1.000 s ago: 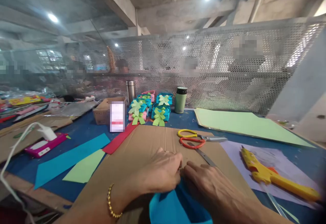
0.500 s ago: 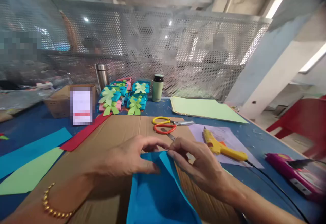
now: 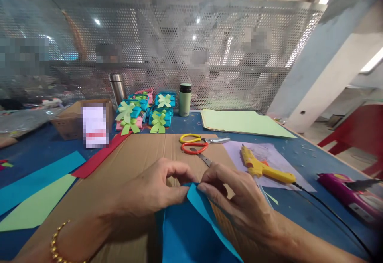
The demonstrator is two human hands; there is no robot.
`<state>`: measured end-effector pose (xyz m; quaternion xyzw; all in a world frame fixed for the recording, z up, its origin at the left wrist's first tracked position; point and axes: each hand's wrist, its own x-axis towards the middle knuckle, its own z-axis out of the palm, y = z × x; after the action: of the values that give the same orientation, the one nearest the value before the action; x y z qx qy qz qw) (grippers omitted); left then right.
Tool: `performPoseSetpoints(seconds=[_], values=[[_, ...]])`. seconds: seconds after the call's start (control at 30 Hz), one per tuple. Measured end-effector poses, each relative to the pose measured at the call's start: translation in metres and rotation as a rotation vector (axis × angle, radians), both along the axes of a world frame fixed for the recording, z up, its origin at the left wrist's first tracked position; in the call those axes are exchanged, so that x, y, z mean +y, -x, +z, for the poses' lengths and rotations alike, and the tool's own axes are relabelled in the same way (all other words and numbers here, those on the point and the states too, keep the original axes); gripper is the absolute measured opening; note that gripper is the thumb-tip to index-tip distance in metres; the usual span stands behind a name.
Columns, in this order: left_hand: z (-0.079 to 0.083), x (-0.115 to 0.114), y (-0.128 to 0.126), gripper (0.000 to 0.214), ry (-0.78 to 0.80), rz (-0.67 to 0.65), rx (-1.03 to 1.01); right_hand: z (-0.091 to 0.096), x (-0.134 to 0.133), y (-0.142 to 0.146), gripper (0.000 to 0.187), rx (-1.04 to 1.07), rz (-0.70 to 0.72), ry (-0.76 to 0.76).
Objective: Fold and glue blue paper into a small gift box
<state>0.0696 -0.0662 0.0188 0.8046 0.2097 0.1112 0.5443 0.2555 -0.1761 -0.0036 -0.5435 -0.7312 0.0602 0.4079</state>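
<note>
The left hand (image 3: 154, 185) and right hand (image 3: 239, 193) seemingly pinch the blue sheet (image 3: 191, 231) at its top; uneven pulling could crease it.

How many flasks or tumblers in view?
2. Steel flask beside the cardboard box, behind-left of the bow-trimmed pieces; green tumbler right of those pieces, before the perforated screen. Others could be hidden behind the box.

Blue paper (image 3: 194, 231), yellow glue gun (image 3: 267, 171), brown cardboard (image 3: 143, 151)
</note>
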Motion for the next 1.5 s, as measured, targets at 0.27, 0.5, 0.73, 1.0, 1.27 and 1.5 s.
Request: performPoseSetpoints(seconds=[0.27, 0.5, 0.73, 1.0, 1.27, 1.5], values=[[-0.008, 0.0, -0.008, 0.019, -0.125, 0.169, -0.072, 0.006, -0.009, 0.001, 0.016, -0.178, 0.07, -0.118], [-0.006, -0.011, -0.008, 0.019, -0.323, 0.213, 0.018, 0.005, -0.009, 0.006, 0.01, -0.252, -0.056, -0.041], [-0.003, -0.009, -0.007, 0.02, -0.379, 0.178, 0.042, -0.004, -0.006, 0.005, 0.004, -0.222, -0.06, -0.05], [-0.003, -0.005, -0.011, 0.019, -0.337, 0.172, -0.025, -0.01, -0.005, 0.003, 0.012, -0.231, -0.054, -0.111], [-0.006, -0.001, -0.011, 0.02, -0.33, 0.204, -0.047, -0.007, -0.009, 0.007, 0.012, -0.325, -0.01, -0.17], [-0.01, 0.005, -0.009, 0.02, -0.316, 0.18, -0.059, -0.006, -0.01, 0.007, 0.014, -0.404, 0.014, -0.213]])
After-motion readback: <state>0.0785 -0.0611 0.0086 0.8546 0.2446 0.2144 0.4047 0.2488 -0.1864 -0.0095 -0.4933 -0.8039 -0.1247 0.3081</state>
